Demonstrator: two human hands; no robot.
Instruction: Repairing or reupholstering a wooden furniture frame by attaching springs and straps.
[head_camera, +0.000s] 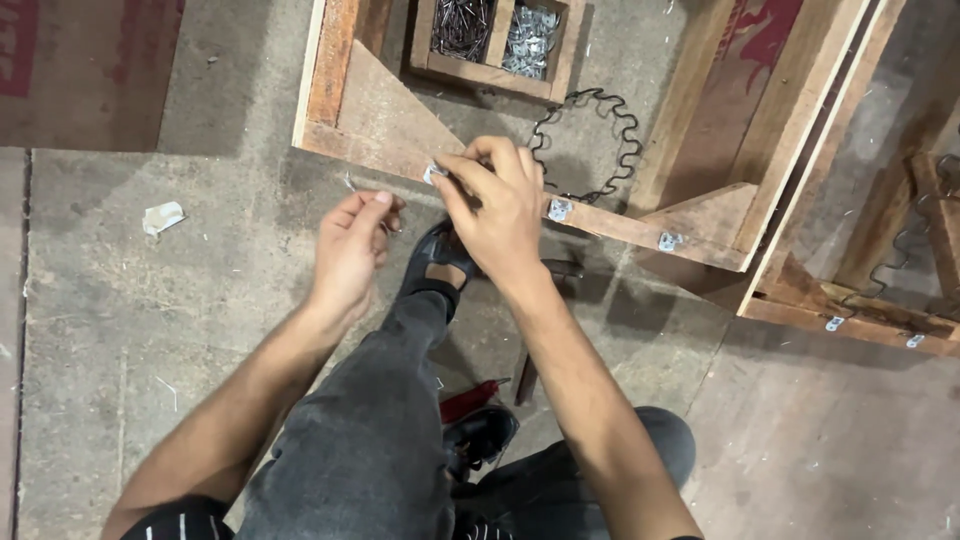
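A wooden frame (640, 228) lies on the concrete floor, with small metal clips (559, 209) fixed along its front rail. My right hand (497, 205) pinches a small metal clip (434, 173) against that rail, near the triangular corner brace (385, 110). To the left of it, my left hand (350, 245) hovers just off the rail with its fingertips pinched on something small, possibly nails; I cannot make it out. A wavy black wire spring (590, 140) lies inside the frame behind my right hand.
A wooden tray (490, 72) with nails and metal clips sits at the top. A second wooden frame (850, 300) stands at the right. A hammer (530, 370) lies by my legs, a red-handled tool (470, 398) near my shoe. A paper scrap (163, 216) lies at the left.
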